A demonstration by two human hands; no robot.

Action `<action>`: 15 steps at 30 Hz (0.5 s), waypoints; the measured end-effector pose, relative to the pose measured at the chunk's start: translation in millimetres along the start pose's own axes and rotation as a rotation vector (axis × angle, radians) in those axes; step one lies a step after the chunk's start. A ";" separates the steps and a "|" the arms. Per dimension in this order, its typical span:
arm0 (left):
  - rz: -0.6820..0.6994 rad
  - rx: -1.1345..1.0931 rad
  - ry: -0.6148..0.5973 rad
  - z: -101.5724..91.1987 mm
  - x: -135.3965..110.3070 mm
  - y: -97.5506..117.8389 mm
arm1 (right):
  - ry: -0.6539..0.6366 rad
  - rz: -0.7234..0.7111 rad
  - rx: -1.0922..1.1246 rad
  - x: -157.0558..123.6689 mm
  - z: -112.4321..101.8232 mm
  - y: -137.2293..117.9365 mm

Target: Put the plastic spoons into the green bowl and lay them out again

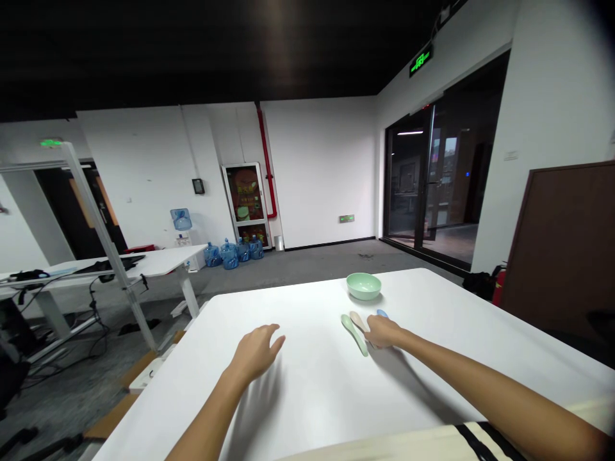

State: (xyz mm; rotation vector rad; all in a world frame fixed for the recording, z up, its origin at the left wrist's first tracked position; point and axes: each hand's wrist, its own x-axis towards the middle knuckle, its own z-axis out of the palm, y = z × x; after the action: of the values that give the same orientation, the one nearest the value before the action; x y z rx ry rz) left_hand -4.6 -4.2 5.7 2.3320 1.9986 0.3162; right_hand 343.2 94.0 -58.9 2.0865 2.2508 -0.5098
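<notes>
My right hand (383, 331) is over the table with its fingers curled down around the handle of a beige spoon (357, 319). The spoon's bowl shows past the fingers, but most of its handle is covered. Left of it lies a green spoon (354, 334), flat on the white tabletop. Just behind my knuckles, the bowl end of a blue spoon (382, 313) peeks out; its handle is hidden by the hand. Beyond the spoons stands a light green bowl (364, 287). My left hand (257, 351) hovers above the table on the left, fingers loosely bent and apart, holding nothing.
The white table (307, 397) has its far edge just behind the bowl. Past it on the floor are several blue water bottles (229, 254) beside a water dispenser (182, 230). Another white desk (163, 259) with cables stands left. A brown panel (567, 250) is at right.
</notes>
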 end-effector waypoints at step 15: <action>0.000 0.002 0.006 1.2 0.8 0.3 | 0.218 -0.143 -0.108 -10.7 17.3 -24.3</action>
State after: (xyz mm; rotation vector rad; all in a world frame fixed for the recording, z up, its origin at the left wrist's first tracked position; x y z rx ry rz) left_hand -4.0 -3.3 4.6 2.3348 2.0032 0.3222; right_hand 317.2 78.2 -67.3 2.0276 2.4949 -0.1661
